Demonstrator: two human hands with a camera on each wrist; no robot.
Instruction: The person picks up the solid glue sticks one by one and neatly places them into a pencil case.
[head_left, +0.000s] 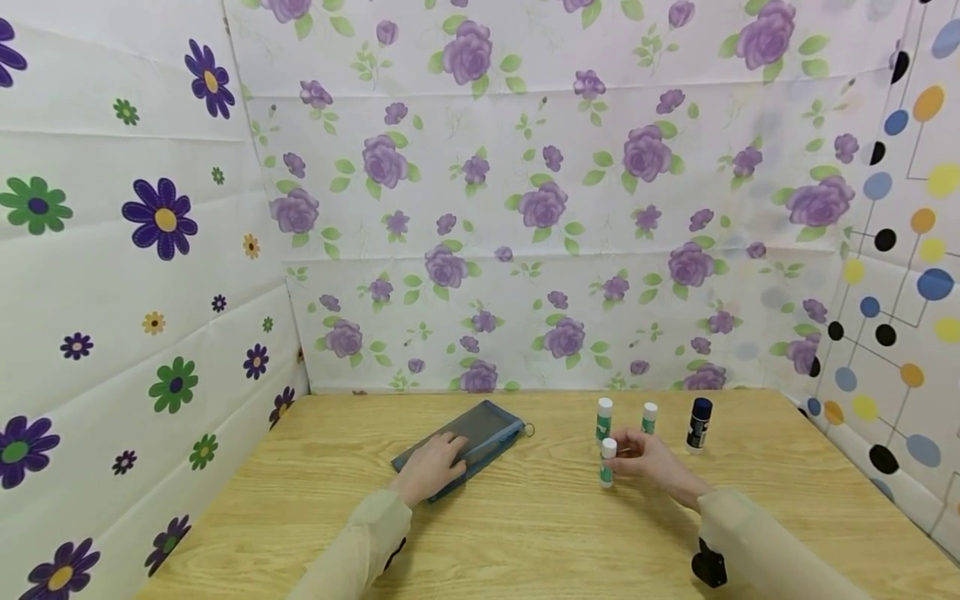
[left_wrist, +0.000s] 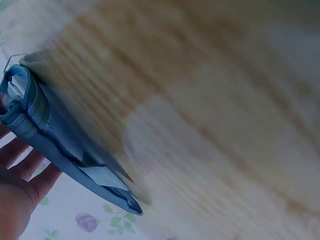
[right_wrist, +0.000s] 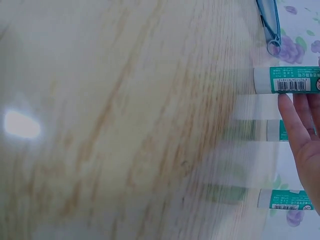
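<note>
A blue zip pouch (head_left: 483,433) with a sheer dark face and a small ring at one corner lies flat at the table's left middle. My left hand (head_left: 433,468) rests on it with fingers extended; the left wrist view shows the pouch's zipped edge (left_wrist: 75,150) beside the fingers. My right hand (head_left: 652,462) pinches a white-capped glue stick (head_left: 607,475) with a green label, upright on the table. In the right wrist view, the thumb and fingers meet the glue stick's barcoded side (right_wrist: 292,82).
Behind the right hand stand two more glue sticks, one on the left (head_left: 603,417) and one partly hidden (head_left: 649,415). Farther right is a dark navy-capped bottle (head_left: 699,425). Flower-printed cloth (head_left: 480,208) hangs along the back edge of the wooden table (head_left: 525,533).
</note>
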